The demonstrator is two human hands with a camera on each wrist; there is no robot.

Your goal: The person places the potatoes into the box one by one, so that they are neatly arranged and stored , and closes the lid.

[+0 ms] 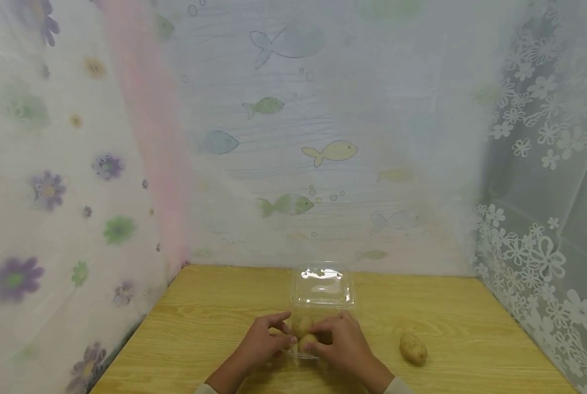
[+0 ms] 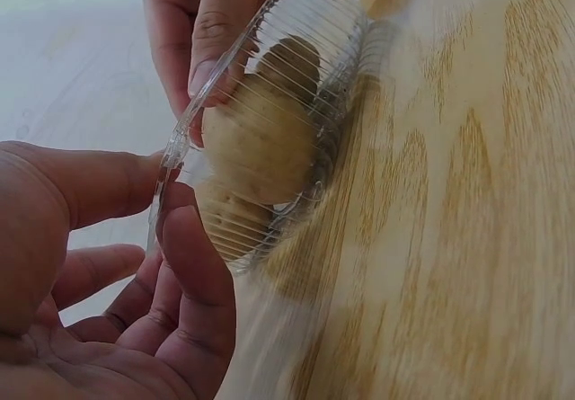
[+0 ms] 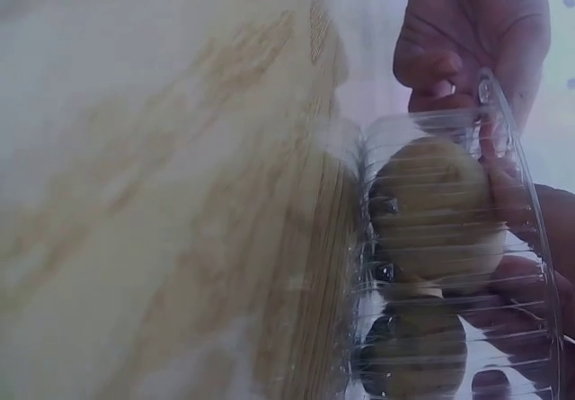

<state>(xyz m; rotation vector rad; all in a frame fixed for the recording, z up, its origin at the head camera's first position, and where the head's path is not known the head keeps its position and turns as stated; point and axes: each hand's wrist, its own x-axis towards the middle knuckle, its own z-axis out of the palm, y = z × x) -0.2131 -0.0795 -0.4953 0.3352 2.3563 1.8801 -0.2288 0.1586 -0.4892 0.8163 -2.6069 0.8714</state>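
Observation:
A clear plastic clamshell box (image 1: 323,287) stands on the table with its lid raised at the back. Its ribbed base holds potatoes (image 1: 302,325), which show through the wall as a large potato (image 2: 260,139) beside others. My left hand (image 1: 263,342) is at the box's left side, thumb and a finger pinching the rim in the left wrist view. From the right, my right hand (image 1: 343,339) reaches over the rim and grips a potato (image 1: 308,343) at the front of the base between thumb and fingers. Part of that potato is hidden by the fingers.
Another potato (image 1: 413,348) lies on the wooden table (image 1: 214,306), to the right of my right hand. Behind the table hangs a sheet with fish prints (image 1: 333,150); flowered sheets (image 1: 47,191) close off both sides.

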